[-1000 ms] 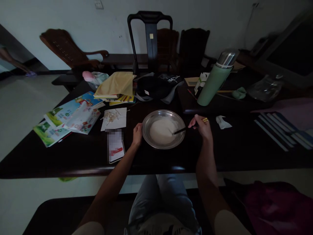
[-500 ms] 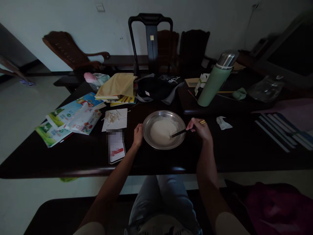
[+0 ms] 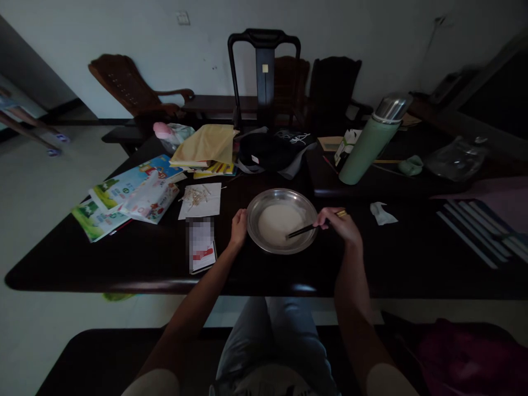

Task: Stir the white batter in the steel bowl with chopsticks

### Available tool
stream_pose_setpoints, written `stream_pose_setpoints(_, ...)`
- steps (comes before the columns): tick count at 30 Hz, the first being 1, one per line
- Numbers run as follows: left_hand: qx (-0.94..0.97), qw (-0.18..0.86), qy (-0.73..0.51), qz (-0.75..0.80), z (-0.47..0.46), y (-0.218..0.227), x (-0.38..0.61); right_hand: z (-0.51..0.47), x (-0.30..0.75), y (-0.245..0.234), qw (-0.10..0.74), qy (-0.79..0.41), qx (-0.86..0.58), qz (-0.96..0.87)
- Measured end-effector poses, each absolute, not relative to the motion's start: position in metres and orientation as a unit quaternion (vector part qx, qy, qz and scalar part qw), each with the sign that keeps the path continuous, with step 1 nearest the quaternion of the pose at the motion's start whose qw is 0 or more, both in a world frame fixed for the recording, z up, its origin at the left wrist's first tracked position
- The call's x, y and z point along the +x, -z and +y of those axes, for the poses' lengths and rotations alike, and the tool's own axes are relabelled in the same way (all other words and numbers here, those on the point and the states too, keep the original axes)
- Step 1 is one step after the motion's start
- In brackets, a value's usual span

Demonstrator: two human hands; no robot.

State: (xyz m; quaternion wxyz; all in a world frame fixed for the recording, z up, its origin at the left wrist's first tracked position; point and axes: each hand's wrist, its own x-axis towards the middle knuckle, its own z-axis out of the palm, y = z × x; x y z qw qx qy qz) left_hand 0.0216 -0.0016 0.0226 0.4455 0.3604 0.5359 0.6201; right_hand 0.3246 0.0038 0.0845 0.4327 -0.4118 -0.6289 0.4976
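Observation:
A round metal plate [image 3: 263,199] holding white powder [image 3: 275,222] lies on the dark table [image 3: 136,261] in front of me. My left hand [image 3: 238,229] is curled against the plate's left rim. My right hand [image 3: 339,224] is closed on dark chopsticks [image 3: 302,230] with gold ends; their tips rest in the powder near the plate's right side.
A green thermos [image 3: 368,143] stands at the back right. Children's books [image 3: 127,192], a paper with small sticks [image 3: 199,199], a phone-like card [image 3: 201,245], yellow cloth [image 3: 206,143], a dark bag [image 3: 268,149] and crumpled tissue [image 3: 381,212] lie around. Chairs line the far wall.
My right hand has drawn the chopsticks leftward and toward me through the powder. The camera has shifted slightly. My left hand stays at the rim.

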Motion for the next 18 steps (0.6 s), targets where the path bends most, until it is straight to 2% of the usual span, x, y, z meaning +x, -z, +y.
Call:
stream_pose_setpoints(2, 0.36, 0.444, -0.622, 0.535, -0.002, -0.023, 0.021, 0.006, 0.307, -0.084, 0.383, -0.502, -0.382, -0.675)
stream_pose_setpoints(4, 0.364, 0.442, -0.621, 0.535, -0.002, -0.023, 0.021, 0.011, 0.296, -0.084, 0.373, -0.48, -0.386, -0.694)
stream_pose_setpoints(8, 0.364, 0.437, -0.621, 0.54, -0.002, -0.025, 0.021, 0.016, 0.315, -0.083, 0.463, -0.434, -0.438, -0.637)
stream_pose_setpoints(10, 0.358, 0.438, -0.621, 0.543, -0.002, -0.025, 0.022, 0.012, 0.33, -0.082, 0.489, -0.449, -0.44, -0.604)
stream_pose_setpoints(12, 0.355, 0.441, -0.62, 0.544, -0.002, -0.025, 0.022, 0.007, 0.333, -0.082, 0.473, -0.483, -0.422, -0.604)
stream_pose_setpoints(16, 0.361, 0.44, -0.621, 0.539, -0.002, -0.024, 0.022, 0.007, 0.302, -0.08, 0.38, -0.511, -0.373, -0.675)
stream_pose_setpoints(18, 0.367, 0.439, -0.62, 0.537, -0.002, -0.023, 0.021, 0.013, 0.294, -0.079, 0.393, -0.483, -0.389, -0.678)
